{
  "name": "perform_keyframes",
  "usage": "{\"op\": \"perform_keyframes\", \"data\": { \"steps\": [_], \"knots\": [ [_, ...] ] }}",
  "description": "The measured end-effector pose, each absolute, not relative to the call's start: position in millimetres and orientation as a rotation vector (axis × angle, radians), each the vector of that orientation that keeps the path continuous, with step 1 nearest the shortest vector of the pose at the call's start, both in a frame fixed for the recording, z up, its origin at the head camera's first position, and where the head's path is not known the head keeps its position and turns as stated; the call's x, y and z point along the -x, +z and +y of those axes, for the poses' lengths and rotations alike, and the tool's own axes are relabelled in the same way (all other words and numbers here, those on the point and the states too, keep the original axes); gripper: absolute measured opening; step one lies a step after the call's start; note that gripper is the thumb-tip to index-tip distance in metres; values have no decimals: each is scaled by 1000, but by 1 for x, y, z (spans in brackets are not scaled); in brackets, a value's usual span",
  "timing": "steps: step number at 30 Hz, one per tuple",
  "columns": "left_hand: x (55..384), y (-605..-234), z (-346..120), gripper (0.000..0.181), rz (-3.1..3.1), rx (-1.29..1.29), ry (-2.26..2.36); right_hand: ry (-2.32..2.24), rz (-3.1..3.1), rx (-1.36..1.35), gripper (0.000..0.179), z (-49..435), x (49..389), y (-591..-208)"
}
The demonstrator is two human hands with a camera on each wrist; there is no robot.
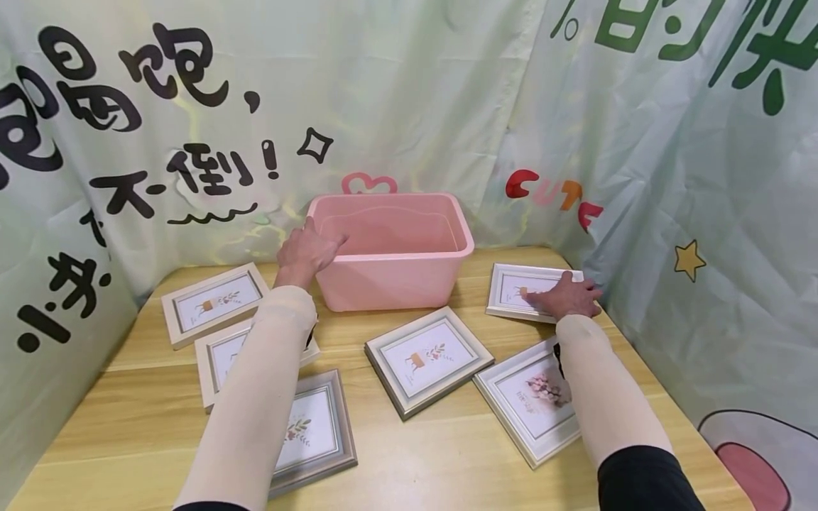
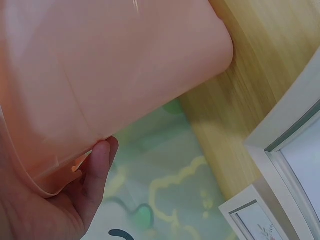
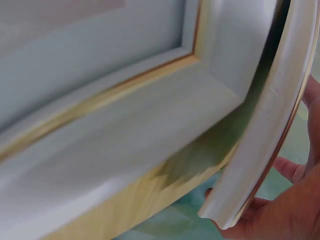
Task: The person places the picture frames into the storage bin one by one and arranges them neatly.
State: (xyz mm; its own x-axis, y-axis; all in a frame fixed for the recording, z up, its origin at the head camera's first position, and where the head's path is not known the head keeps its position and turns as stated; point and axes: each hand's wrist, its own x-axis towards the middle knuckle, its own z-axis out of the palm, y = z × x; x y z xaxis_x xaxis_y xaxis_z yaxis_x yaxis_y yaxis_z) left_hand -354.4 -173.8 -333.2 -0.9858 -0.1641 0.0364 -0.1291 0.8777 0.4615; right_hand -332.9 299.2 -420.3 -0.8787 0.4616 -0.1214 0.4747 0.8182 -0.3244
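A pink plastic bin [image 1: 393, 284] stands at the back middle of the wooden table. My left hand [image 1: 309, 250] grips its left rim; the left wrist view shows thumb and fingers [image 2: 97, 165] closed over the lip. At the back right, my right hand [image 1: 571, 297] holds the right end of a white picture frame [image 1: 501, 308] with a small orange-and-leaf print. Seen from the right wrist, fingers curl round that frame's edge [image 3: 272, 125]. A second white frame [image 1: 520, 440], with pink flowers, lies just in front, partly behind my right forearm.
A silver-edged frame [image 1: 429, 363] lies mid-table before the bin. On the left are a cream frame [image 1: 172, 312], another pale frame [image 1: 207, 369] and a grey-brown frame [image 1: 345, 433], the latter two partly covered by my left arm. Printed cloth [image 1: 409, 106] hangs behind the table [image 1: 409, 475].
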Motion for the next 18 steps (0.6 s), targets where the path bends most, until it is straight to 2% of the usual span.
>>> {"op": "perform_keyframes", "data": {
  "steps": [11,18],
  "knots": [
    [355,-333,-173,101,-2974,-244,-731,-445,2990,-716,108,296,332,-410],
    [356,-333,-173,101,-2976,-246,-729,-357,3029,-672,99,296,332,-405]
  ]
}}
